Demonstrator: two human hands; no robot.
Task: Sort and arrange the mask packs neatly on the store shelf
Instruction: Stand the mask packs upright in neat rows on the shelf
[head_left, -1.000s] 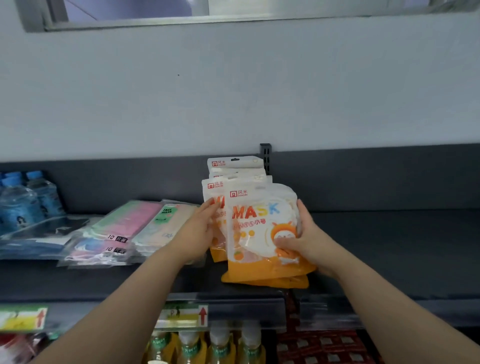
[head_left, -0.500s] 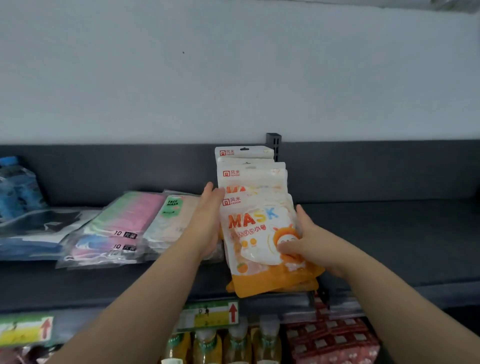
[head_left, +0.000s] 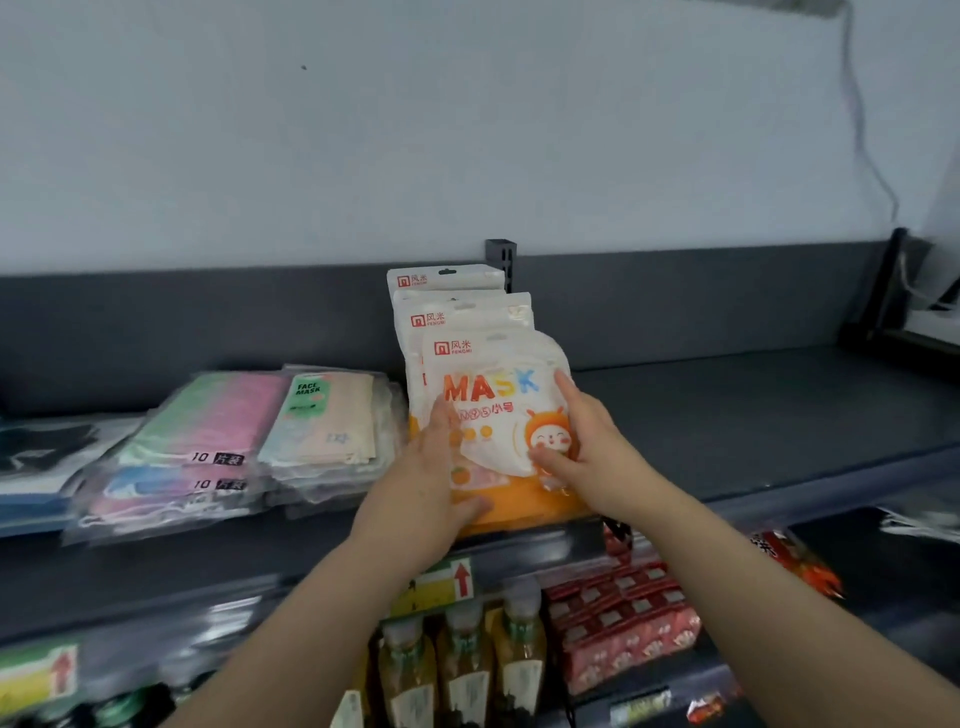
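Note:
A stack of white-and-orange MASK packs (head_left: 488, 384) lies on the dark grey shelf (head_left: 753, 415), fanned back toward the wall. My left hand (head_left: 431, 478) holds the stack's left side, thumb curled under the front orange edge. My right hand (head_left: 582, 447) grips the top pack from the right, thumb on the cartoon face and fingers along the right edge. To the left lie clear packs of pink-and-green masks (head_left: 202, 431) and a beige FACE MASK pack (head_left: 327, 415).
The shelf's right half is bare up to a black bracket (head_left: 883, 306). Dark and blue packs (head_left: 36, 457) lie at the far left. Below the shelf edge stand juice bottles (head_left: 462, 670) and red snack packs (head_left: 618, 618). A white wall rises behind.
My left hand moved from the stack's left side onto its front, thumb now under the orange edge. The right hand slid higher on the top pack. The view shifted right.

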